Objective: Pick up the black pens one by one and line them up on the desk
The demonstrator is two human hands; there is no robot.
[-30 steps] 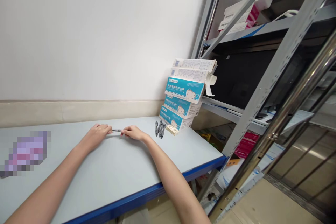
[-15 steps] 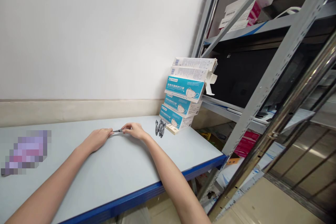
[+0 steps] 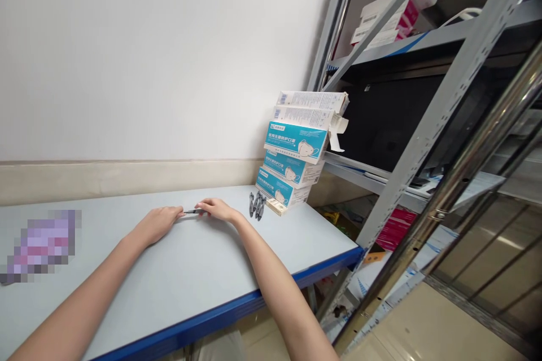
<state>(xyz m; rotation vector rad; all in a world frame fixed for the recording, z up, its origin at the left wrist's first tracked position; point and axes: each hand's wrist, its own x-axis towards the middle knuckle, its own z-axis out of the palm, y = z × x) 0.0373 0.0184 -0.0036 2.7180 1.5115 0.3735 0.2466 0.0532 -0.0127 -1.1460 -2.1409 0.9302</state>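
A slim dark pen-like tool [image 3: 192,212] spans the short gap between my two hands, just above or on the table. My left hand [image 3: 164,222] is closed at its thin left end, the fingertips pressed together. At the thicker right end is my right hand [image 3: 215,209], thumb and fingers pinched around it; part of the tool is hidden by the fingers. To the right of my right hand lies a small bunch of grey and black slim pieces [image 3: 257,205], similar in colour, on the table.
Beside the bunch lies a small cream box [image 3: 276,207]. Behind it several blue-and-white mask boxes [image 3: 294,141] are stacked against the wall. A blurred purple item [image 3: 42,245] lies on the table [image 3: 169,293] at left. A metal shelf rack [image 3: 449,101] stands right.
The right fingers have shifted slightly on the tool, looking a little more spread. The left hand stays nearly where it was. The view has moved slightly.
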